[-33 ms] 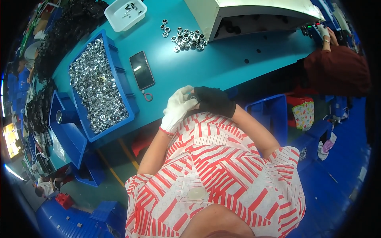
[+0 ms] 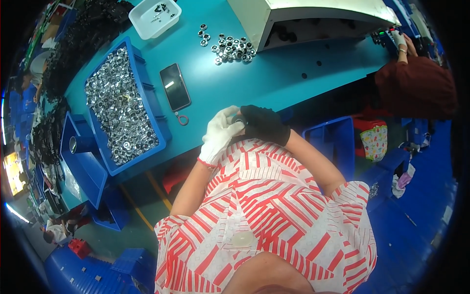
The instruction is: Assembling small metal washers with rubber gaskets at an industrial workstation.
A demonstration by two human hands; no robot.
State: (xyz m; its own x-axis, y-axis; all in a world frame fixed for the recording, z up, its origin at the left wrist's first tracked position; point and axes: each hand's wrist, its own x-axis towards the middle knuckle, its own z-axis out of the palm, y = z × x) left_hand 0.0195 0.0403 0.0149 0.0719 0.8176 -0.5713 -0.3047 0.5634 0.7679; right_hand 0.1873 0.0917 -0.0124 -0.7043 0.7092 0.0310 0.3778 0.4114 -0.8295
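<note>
Step in hand, as judged: close two-handed work on a small round part (image 2: 239, 121), held in front of the body at the table (image 2: 279, 81) edge, the white-gloved left hand (image 2: 219, 133) and black-gloved right hand (image 2: 267, 125) pinching it between their fingers; the next move seems to call for steady fingertips. Blue bin (image 2: 148, 100) heaped with shiny silver rings (image 2: 120, 105); white tray (image 2: 142, 28) holds small black pieces (image 2: 161, 8).
</note>
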